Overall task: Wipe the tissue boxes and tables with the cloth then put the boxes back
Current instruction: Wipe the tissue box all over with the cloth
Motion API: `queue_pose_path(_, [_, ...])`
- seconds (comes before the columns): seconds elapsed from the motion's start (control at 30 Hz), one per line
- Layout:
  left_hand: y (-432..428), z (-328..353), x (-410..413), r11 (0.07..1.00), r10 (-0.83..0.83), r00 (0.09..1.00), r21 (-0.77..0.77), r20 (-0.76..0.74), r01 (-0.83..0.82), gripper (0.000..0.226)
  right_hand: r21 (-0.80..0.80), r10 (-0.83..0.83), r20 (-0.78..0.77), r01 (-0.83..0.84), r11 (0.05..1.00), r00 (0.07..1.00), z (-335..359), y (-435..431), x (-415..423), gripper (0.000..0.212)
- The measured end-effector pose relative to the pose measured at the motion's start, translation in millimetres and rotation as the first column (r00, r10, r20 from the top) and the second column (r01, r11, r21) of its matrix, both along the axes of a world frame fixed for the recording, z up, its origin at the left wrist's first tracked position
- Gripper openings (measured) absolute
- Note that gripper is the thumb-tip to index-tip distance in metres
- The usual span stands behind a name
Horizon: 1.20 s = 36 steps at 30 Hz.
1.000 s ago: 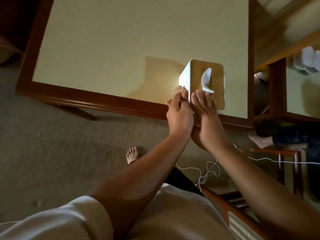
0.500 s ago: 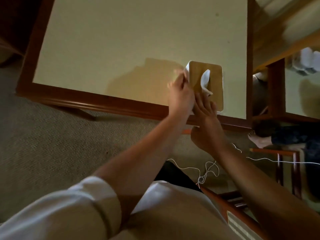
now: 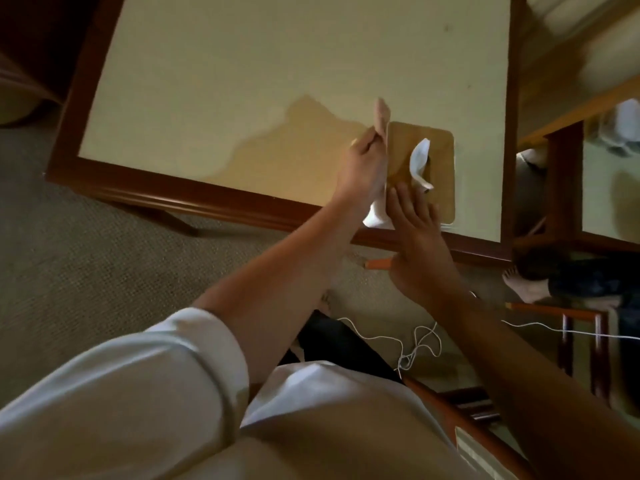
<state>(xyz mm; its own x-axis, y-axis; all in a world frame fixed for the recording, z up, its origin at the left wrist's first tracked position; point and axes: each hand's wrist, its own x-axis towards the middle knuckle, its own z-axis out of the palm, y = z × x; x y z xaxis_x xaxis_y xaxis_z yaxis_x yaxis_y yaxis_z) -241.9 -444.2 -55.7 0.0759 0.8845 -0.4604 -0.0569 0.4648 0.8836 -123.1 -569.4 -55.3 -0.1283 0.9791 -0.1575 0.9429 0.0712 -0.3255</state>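
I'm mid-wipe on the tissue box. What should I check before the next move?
1. Grip on the cloth: ok, the left hand holds it against the box's left side.
2. Hold on the tissue box: ok, the right hand lies flat on its lid.
3. Box fully on the table: ok, but close to the near edge.
4. Far and right sides wiped: cannot tell.
5. Floor underfoot: not ok, a loose cable lies by the feet.
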Motion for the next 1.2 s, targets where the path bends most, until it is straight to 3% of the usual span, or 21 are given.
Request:
queue_pose_path(0.1, [-45.9,-3.8,-3.0,0.998,-0.045,0.984,-0.052,-0.173,0.036,0.044,-0.003,-0.02,0.038,0.021,1.0,0.999,-6.6,2.4,4.9,0.12])
queue_pose_path(0.17, [-86.8,18.2,-8.5,0.993,-0.051,0.996,-0.11,-0.079,0.042,0.032,0.025,-0.03,0.002,0.03,0.999,1.0,-3.9,1.6,1.0,0.105])
queue_pose_path(0.27, [-77.4,29.3,-2.5,1.0,0.015,1.0,0.0,0.026,-0.015,0.026,0.023,-0.01,-0.012,0.01,1.0,1.0,-0.9,0.7,-2.6,0.081])
queue_pose_path(0.33, [-37.0,17.6,4.9,0.999,-0.003,0.999,0.054,-0.032,0.004,0.031,-0.015,-0.002,0.014,0.002,1.0,1.0,0.7,1.1,-2.1,0.096])
queue_pose_path(0.4, [-10.7,2.1,5.2,1.0,0.002,0.998,0.013,-0.068,-0.001,0.038,-0.03,-0.015,0.006,0.015,0.999,1.0,3.6,1.8,-1.0,0.11])
queue_pose_path(0.5, [-47.9,-9.5,1.0,0.999,-0.047,0.987,-0.02,-0.157,0.044,0.045,-0.04,-0.016,-0.002,0.016,0.999,1.0,8.9,2.0,-1.2,0.109])
queue_pose_path(0.6, [-101.6,14.3,-0.8,0.996,0.024,1.0,-0.091,-0.01,-0.025,0.031,-0.006,-0.006,0.016,0.006,1.0,1.0,2.7,1.2,-0.2,0.099])
queue_pose_path(0.67, [-84.6,20.8,8.5,0.993,0.111,0.99,-0.048,0.089,-0.107,0.026,-0.004,-0.009,0.021,0.009,1.0,1.0,2.1,2.6,-0.3,0.082])
queue_pose_path(0.73, [-38.8,16.4,14.6,0.997,0.081,0.996,0.002,0.042,-0.081,0.031,-0.068,-0.001,0.009,0.002,0.998,1.0,2.7,4.6,-0.2,0.094])
queue_pose_path(0.8, [-4.7,6.5,12.9,0.998,0.056,0.993,-0.02,0.104,-0.054,0.041,-0.078,0.01,0.044,-0.006,0.997,0.999,2.0,4.2,1.2,0.124])
queue_pose_path(0.87, [-3.4,-5.3,12.2,1.0,0.019,0.993,-0.023,0.116,-0.016,0.038,-0.073,0.013,0.058,-0.009,0.997,0.998,-0.6,3.3,4.0,0.134])
queue_pose_path(1.0, [-60.9,-18.6,2.6,0.997,-0.05,0.998,-0.062,0.025,0.052,0.051,-0.073,-0.015,0.023,0.017,0.997,1.0,9.3,2.8,-0.4,0.109])
queue_pose_path(1.1, [-100.7,-13.8,-15.7,0.997,-0.038,0.999,-0.061,0.001,0.038,0.035,-0.07,0.007,0.027,-0.005,0.998,1.0,16.4,0.4,-4.8,0.099])
queue_pose_path(1.2, [-105.3,-19.5,-31.7,0.989,0.046,0.996,-0.143,0.081,-0.035,0.03,-0.041,0.005,-0.027,-0.006,0.999,1.0,16.9,-1.1,-6.4,0.081])
